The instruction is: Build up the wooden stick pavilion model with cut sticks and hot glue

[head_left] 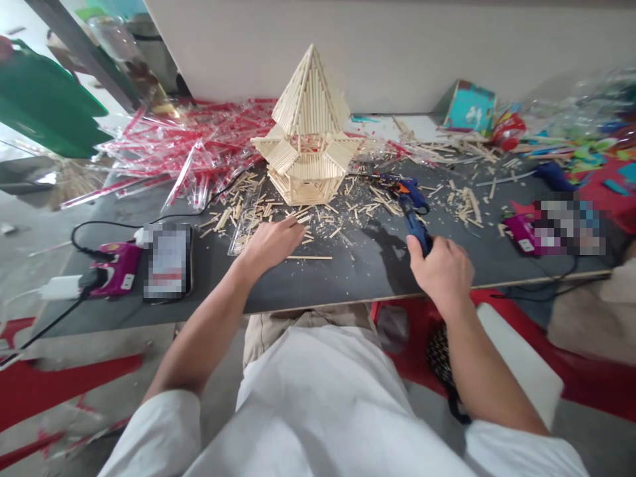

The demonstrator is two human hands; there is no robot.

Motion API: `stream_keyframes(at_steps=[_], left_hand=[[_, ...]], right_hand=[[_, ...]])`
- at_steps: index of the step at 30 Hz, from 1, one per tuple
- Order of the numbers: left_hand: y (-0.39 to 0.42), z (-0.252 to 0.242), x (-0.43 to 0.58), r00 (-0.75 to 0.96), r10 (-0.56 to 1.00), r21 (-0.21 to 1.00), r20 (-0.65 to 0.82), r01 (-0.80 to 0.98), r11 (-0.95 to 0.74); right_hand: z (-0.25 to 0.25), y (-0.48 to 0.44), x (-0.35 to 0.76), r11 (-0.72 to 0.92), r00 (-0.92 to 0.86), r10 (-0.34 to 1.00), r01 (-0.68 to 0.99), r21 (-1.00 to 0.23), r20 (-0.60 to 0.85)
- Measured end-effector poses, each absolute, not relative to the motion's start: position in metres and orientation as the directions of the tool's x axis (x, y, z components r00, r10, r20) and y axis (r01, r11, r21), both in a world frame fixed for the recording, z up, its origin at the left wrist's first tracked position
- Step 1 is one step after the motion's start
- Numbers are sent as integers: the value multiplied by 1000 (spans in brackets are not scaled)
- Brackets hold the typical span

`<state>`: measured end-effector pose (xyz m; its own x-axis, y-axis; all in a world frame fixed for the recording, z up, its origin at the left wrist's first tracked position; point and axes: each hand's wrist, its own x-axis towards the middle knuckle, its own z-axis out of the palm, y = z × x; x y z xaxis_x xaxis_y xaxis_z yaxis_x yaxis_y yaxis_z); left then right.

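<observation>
A model house [307, 136] built of thin wooden sticks, with a pointed roof, stands at the back middle of a dark board [348, 271]. My right hand [440, 268] is closed round the handle of a blue glue gun [412, 212], whose orange nozzle points away toward the house. My left hand [271, 242] rests on the board in front of the house, fingers bent over loose sticks; I cannot make out whether it grips one. A single long stick [311, 257] lies just right of that hand.
Cut wooden sticks [462, 199] litter the board. Red-and-clear plastic wrappers [183, 149] are heaped at the back left. A purple power strip [116, 268] and a phone [166, 262] lie at the left, another purple strip [521, 232] at the right. Red chairs stand below.
</observation>
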<state>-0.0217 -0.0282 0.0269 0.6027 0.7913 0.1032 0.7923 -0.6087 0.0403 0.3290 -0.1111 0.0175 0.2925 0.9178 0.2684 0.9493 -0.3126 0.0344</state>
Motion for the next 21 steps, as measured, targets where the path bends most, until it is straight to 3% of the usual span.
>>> stream_keyframes(at_steps=[8,13,16,19,21], left_hand=[[-27,26,-22,570,810,91,141,807,-583],[-24,20,-21,526,822,178,220,807,-564],[-23,19,-21,488,832,247,264,799,-548],[-21,17,-20,466,838,305,282,785,-539],[-19,14,-20,469,839,329,277,774,-541]], right_hand=[[-23,-112,386,-523,473,812,850,64,343],[-27,-106,393,-570,541,796,821,37,272],[-18,-100,384,-479,458,838,878,-3,295],[-6,-85,361,-278,287,890,957,-77,353],[0,-69,342,-153,180,931,982,-110,316]])
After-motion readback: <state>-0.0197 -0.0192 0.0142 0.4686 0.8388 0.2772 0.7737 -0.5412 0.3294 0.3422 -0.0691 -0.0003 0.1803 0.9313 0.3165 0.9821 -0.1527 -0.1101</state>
